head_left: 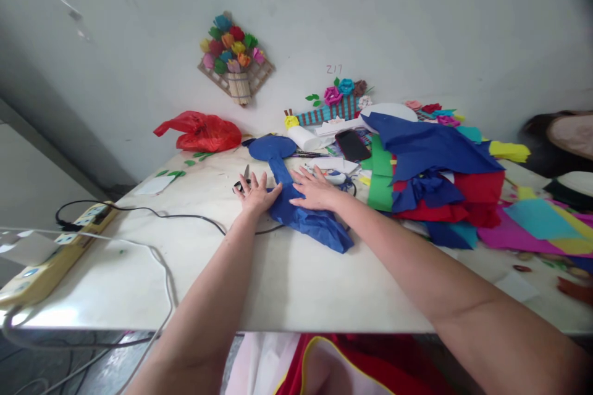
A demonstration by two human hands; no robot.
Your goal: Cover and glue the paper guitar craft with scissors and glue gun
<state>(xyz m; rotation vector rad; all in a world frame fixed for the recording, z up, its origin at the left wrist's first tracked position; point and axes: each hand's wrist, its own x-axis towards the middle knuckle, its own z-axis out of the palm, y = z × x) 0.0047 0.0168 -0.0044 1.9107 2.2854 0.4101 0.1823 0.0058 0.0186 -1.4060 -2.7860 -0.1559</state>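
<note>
In front of me on the table lies a blue paper shape (311, 226) with a flat round disc (272, 147) at its far end, a narrow neck and a wider, creased near part. My left hand (256, 195) rests at the shape's left edge, fingers spread, the thumb touching the paper. My right hand (319, 190) lies across the right side of the neck, fingers stretched out. Neither hand grips anything. Beside my left fingers are scissors (246, 171), their handles partly hidden. A glue-gun-like white and blue tool (334, 177) sits just beyond my right hand.
Crumpled blue paper (430, 151) and coloured sheets are heaped at the right. A phone (353, 145) and a white roll (303, 137) lie at the back, near a red bag (204, 133). A power strip (58, 254) and cables run along the left.
</note>
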